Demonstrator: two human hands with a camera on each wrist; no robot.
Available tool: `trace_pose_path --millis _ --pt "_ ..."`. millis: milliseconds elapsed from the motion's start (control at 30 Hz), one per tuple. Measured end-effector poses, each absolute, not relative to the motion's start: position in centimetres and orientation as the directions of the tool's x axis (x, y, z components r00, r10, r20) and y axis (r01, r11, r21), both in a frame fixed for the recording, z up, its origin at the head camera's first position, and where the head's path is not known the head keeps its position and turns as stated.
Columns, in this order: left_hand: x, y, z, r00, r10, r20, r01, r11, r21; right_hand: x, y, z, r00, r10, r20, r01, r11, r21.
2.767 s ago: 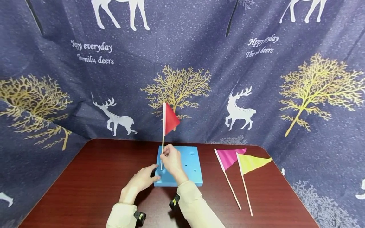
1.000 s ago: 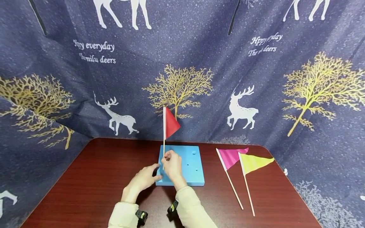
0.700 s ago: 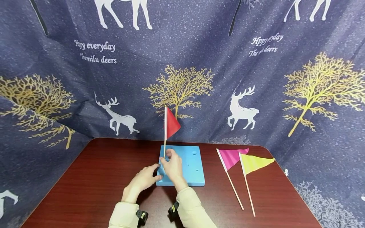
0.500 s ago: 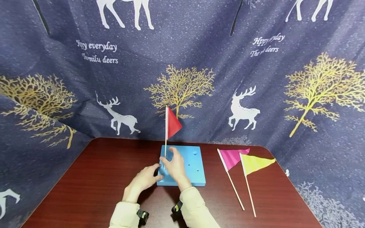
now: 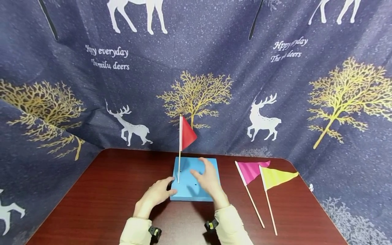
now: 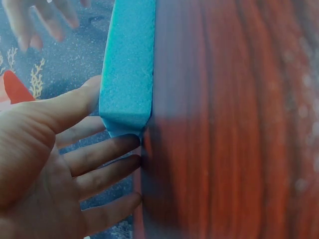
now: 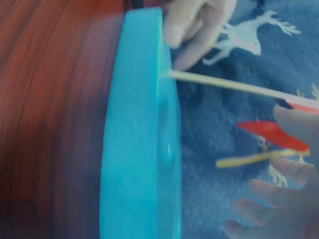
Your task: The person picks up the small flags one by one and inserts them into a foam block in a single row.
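Note:
A red triangular flag (image 5: 187, 135) stands upright near the left edge of a blue foam block (image 5: 186, 191), its stick's lower end at the block's top face. My left hand (image 5: 156, 195) rests against the block's near-left side. In the left wrist view its fingers lie fairly straight around a corner of the foam block (image 6: 128, 64), the thumb touching it. Over the block's right part hovers my right hand (image 5: 209, 178), fingers spread and holding nothing. The right wrist view shows the flag's stick (image 7: 224, 84) rising from the block, apart from that hand.
On the right of the brown table (image 5: 107, 190) lie a magenta flag (image 5: 251, 171) and a yellow flag (image 5: 277, 177), side by side with sticks pointing toward me. Small holes (image 5: 195, 184) show in the block's top. A dark blue deer-print cloth (image 5: 196, 51) hangs behind.
My right hand lowered the red flag's stick, let go of it, spread its fingers and moved right. The flag stays upright. My left hand has stayed at the block's side.

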State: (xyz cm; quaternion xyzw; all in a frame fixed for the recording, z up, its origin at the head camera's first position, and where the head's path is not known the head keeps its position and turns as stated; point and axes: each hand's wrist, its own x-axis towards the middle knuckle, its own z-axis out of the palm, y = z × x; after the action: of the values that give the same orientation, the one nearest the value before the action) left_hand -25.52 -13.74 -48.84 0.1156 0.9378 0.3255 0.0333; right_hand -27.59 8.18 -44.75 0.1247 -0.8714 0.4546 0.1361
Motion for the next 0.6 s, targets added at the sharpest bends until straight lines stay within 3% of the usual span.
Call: trace_pose_path --millis 167,600 --pt "-25.4 -13.8 -48.8 -0.969 0.245 0.007 0.194 0.75 0.633 -27.1 11.3 -44.7 -0.916 -0.053 0.397 -0.342 0.623 -0.704" --pt "-25.2 -13.6 -48.3 -0.968 0.251 0.005 0.194 0.736 0.648 -26.0 18.6 -45.6 -0.962 -0.008 0.275 -0.199 0.708 -0.677"
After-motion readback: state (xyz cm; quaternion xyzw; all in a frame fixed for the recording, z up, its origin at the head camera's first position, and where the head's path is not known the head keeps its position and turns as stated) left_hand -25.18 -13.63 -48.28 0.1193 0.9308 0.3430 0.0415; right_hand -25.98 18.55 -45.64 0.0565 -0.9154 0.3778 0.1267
